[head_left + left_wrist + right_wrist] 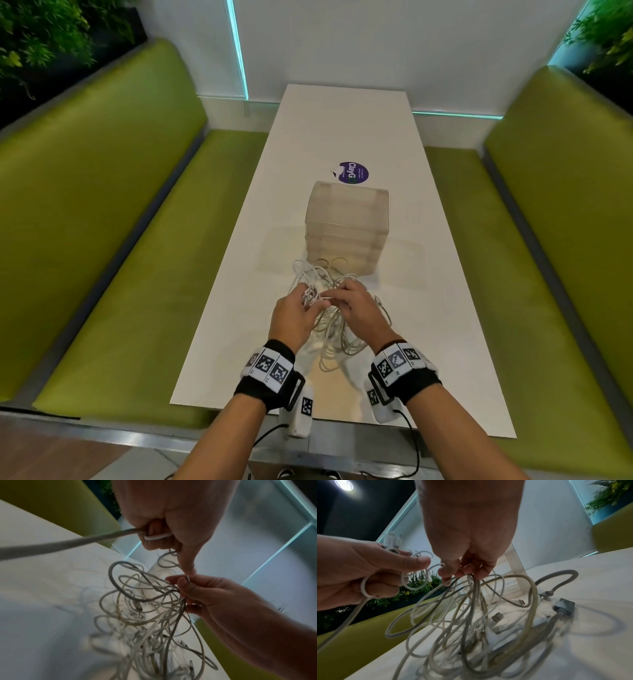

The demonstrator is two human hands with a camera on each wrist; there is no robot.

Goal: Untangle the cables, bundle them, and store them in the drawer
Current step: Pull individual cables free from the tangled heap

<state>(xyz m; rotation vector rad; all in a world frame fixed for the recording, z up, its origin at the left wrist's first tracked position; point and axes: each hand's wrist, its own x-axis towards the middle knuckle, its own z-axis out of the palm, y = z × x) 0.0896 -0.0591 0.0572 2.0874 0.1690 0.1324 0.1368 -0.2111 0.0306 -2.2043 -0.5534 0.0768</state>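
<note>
two hands over the near half of a long white rectangular counter (342, 137), wrists apart, fingertips almost meeting. left hand (293, 317) curled round a loop of white cable, a few connector ends poking up past its fingers (412, 561) in the right wrist view. right hand (359, 310) pinching several strands at their tops, fingers bunched downward, the strands hanging from the fingertips. between and below both hands: tangle of white and off-white cables (330, 329), partly lifted, the lower loops resting on the counter; number of separate cables not countable from the knot. one thicker grey braided cable (556, 577) with a dark flat plug lying to the right of the right hand.

just beyond the hands, touching the far loops of the tangle: one translucent plastic drawer unit (347, 226), drawers stacked and closed; exact drawer count unclear. further beyond: one round purple sticker (354, 172) flat on the counter.

open counter surface left and right of the hands up to both long edges, and more beyond the sticker up to the white wall. near counter edge just under the wrists. two green padded benches: one (102, 240) left of the left hand, one (548, 240) right of the right hand, each running along a long edge.
</note>
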